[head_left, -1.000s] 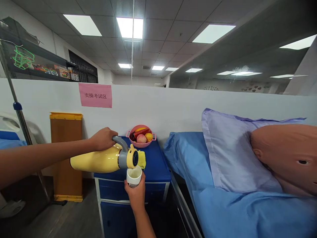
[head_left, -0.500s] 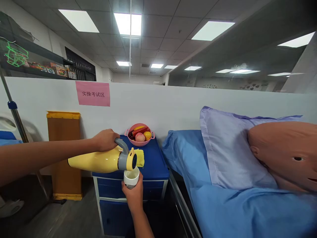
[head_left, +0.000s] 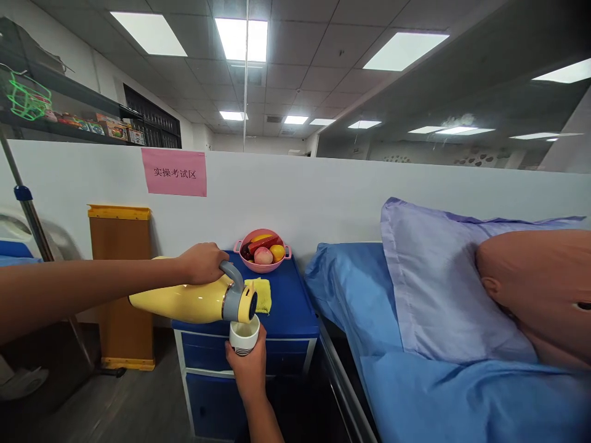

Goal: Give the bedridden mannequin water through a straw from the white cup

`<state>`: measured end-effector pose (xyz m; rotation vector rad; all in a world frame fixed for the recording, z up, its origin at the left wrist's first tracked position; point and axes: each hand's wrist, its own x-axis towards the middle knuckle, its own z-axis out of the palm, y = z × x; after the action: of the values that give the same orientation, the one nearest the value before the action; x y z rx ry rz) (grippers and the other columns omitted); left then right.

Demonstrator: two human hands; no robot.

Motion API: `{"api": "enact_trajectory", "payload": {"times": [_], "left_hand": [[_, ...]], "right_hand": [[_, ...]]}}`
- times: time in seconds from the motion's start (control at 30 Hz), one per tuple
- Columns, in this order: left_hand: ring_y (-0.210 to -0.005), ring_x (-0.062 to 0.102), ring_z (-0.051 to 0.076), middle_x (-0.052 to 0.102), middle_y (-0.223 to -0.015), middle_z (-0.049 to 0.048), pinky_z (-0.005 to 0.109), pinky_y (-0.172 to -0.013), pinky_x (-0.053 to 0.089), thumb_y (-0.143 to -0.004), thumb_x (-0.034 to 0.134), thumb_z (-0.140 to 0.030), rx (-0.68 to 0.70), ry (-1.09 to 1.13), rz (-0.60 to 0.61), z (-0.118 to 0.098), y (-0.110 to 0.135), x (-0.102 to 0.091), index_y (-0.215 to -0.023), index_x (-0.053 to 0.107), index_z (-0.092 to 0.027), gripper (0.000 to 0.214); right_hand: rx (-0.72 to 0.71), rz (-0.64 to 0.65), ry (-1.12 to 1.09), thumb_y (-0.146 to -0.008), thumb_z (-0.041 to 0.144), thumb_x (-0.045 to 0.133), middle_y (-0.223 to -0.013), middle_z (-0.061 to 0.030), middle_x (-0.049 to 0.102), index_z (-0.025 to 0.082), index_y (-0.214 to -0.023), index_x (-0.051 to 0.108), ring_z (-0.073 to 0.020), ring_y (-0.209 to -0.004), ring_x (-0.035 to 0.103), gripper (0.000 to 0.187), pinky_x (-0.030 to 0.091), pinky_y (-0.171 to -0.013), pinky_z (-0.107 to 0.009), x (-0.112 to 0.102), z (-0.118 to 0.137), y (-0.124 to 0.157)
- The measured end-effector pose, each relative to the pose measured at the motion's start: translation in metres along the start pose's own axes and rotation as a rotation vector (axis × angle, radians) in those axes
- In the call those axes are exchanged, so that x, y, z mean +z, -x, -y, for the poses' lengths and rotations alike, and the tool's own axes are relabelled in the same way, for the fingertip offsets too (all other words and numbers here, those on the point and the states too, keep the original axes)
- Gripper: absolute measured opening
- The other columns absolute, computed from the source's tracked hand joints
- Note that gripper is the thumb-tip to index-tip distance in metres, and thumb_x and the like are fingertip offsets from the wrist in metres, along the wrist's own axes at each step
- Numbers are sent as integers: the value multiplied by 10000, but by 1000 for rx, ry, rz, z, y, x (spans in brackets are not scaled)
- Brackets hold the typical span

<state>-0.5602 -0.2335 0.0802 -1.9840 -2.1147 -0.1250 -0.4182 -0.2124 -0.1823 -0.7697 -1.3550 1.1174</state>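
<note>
My left hand (head_left: 203,263) is closed around the grey handle of a yellow thermos jug (head_left: 189,300). The jug lies nearly on its side, its spout end over the rim of a white paper cup (head_left: 244,337). From below, my right hand (head_left: 249,366) grips that cup, thumb on its left side and fingers on its right. Dark stripes ring the cup's lower part. Whether liquid is flowing I cannot make out. Just behind the spout a folded yellow cloth (head_left: 263,296) lies on the blue bedside cabinet (head_left: 293,307).
A pink basket (head_left: 262,268) of fruit sits at the cabinet's back. To the right is a bed with blue bedding (head_left: 415,394), a lilac pillow (head_left: 429,277) and a manikin (head_left: 535,277). On the left stand a brown board (head_left: 122,277) and a metal pole (head_left: 34,224).
The jug's spout has dipped slightly lower and closer to the cup. My view has shifted a little left, so the bed and manikin appear farther right. Both grips stay the same.
</note>
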Motion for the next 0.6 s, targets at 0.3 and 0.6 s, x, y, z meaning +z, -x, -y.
{"api": "enact_trajectory", "payload": {"times": [0.3,0.6], "left_hand": [[-674,630,271,664,-660,103,334,-581,355,-807,519,-390,34,-91,1,0,-2,-4,-684,663,-222,254],[-671,636,271,676,-667,107,338,-600,381,-810,517,-405,9,-61,-10,0,-2,-7,-680,681,-218,281]], "right_hand": [[24,-17,13,-593,296,750,-1058,-101,693,194,-1221,515,-276,-933,661,679,505,-832,-400,-2,2,-2],[-17,-37,1,-582,288,755,-1072,-122,696,181,-1222,521,-283,-948,665,690,512,-842,-404,0,-4,-1]]}}
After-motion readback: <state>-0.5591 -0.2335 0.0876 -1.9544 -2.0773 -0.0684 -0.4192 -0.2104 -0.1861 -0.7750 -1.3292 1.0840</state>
